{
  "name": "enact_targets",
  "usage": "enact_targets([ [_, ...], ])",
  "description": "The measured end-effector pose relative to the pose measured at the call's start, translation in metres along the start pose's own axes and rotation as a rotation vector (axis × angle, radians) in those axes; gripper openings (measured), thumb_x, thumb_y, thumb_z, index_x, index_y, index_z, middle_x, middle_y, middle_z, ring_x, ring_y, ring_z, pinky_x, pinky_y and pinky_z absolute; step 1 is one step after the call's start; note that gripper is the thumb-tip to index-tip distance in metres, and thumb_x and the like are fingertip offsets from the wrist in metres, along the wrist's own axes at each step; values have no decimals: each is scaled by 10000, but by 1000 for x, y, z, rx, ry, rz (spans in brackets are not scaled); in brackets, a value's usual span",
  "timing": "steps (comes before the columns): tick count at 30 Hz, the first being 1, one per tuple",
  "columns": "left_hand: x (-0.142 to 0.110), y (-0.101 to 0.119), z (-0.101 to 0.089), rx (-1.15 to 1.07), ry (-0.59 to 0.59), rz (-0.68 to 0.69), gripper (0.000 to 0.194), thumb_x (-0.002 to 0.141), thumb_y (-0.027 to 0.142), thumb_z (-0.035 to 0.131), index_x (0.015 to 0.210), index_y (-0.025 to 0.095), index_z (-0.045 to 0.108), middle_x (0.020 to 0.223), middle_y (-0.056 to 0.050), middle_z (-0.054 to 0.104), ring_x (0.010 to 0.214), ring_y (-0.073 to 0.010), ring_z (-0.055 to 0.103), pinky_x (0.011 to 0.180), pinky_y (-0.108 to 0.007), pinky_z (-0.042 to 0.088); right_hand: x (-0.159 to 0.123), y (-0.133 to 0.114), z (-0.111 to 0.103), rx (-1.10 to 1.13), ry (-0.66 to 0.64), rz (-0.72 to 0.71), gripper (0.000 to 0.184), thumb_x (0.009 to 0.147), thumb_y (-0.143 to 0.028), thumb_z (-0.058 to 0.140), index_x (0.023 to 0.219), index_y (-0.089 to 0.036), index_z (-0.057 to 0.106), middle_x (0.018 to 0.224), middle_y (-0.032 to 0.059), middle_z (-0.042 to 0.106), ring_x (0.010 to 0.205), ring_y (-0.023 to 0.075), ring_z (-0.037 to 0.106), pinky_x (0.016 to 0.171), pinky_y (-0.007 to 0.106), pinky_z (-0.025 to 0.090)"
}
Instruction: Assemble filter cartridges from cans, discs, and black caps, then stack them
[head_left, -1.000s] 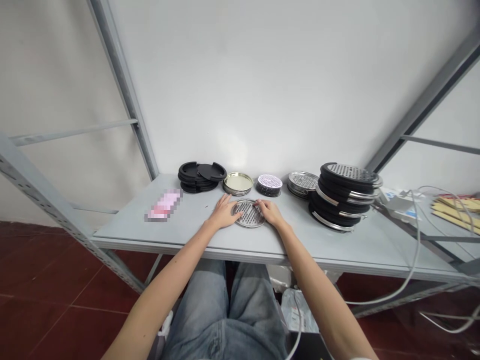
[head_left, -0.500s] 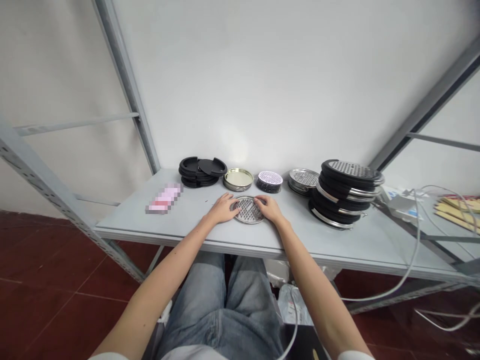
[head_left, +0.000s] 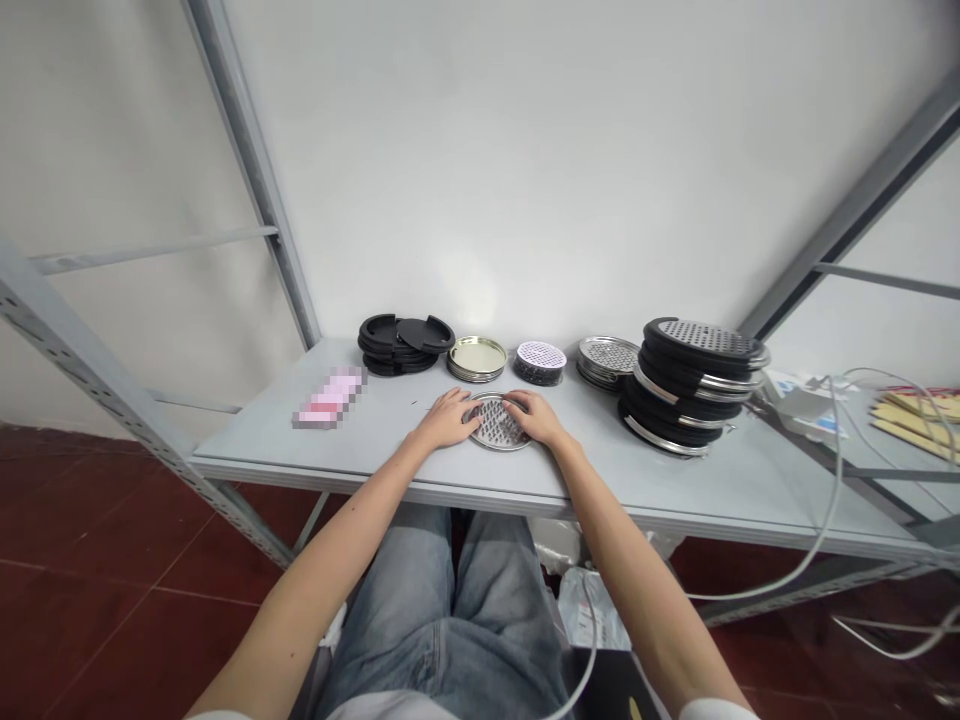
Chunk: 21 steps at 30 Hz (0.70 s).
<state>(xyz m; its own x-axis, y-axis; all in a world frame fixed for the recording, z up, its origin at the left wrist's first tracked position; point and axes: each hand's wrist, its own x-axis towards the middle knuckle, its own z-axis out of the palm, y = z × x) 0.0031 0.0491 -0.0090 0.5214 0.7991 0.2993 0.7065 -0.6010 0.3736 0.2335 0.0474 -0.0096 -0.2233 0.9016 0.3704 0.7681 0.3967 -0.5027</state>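
Note:
On the grey table in front of me lies a round silver metal disc with a raised rim and a perforated, grater-like face [head_left: 498, 424]. My left hand [head_left: 448, 418] grips its left edge, the thumb resting over the rim. From the right, my right hand [head_left: 538, 416] holds the opposite edge, its thumb reaching over the face. Behind the disc stand a stack of shallow gold-toned round lids [head_left: 478, 356] and a stack of perforated discs with a pale lilac top [head_left: 540, 357]. The undersides of both hands are hidden.
Black ring-shaped holders [head_left: 401, 345] are piled at the back left, near a blurred pink item [head_left: 330, 398]. To the right are more perforated metal discs [head_left: 606, 356] and a tall stack of black-and-silver round pieces [head_left: 690, 385]. A white cable [head_left: 829, 500] hangs by the right frame.
My right thumb has shifted slightly left over the disc's face. Both hands stay at its edges, and the other stacks have not moved.

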Motion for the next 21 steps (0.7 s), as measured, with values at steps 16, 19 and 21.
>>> enact_targets([
  [16, -3, 13, -13, 53, -145, -31, 999, 591, 828, 611, 1387, 236, 491, 1510, -126, 387, 1401, -365, 310, 1153, -496, 245, 3, 5, 2, -10, -34, 20, 371, 910, -413, 495, 1116, -186, 705, 1228, 105, 651, 1154, 255, 583, 1033, 381, 412],
  [19, -2, 13, -15, 70, -173, -25, 1105, 518, 855, 629, 1417, 238, 453, 1521, -130, 366, 1409, -365, 294, 1162, -483, 229, 4, 5, 1, -9, -44, 5, 368, 912, -416, 495, 1112, -189, 705, 1223, 102, 653, 1146, 255, 587, 1031, 382, 414],
  [21, -2, 13, -15, 68, -175, -31, 1122, 500, 862, 631, 1419, 242, 451, 1521, -128, 367, 1407, -365, 298, 1160, -479, 233, 4, 5, 1, -25, -56, 1, 375, 913, -432, 496, 1128, -200, 697, 1233, 97, 649, 1155, 257, 582, 1036, 387, 411],
])
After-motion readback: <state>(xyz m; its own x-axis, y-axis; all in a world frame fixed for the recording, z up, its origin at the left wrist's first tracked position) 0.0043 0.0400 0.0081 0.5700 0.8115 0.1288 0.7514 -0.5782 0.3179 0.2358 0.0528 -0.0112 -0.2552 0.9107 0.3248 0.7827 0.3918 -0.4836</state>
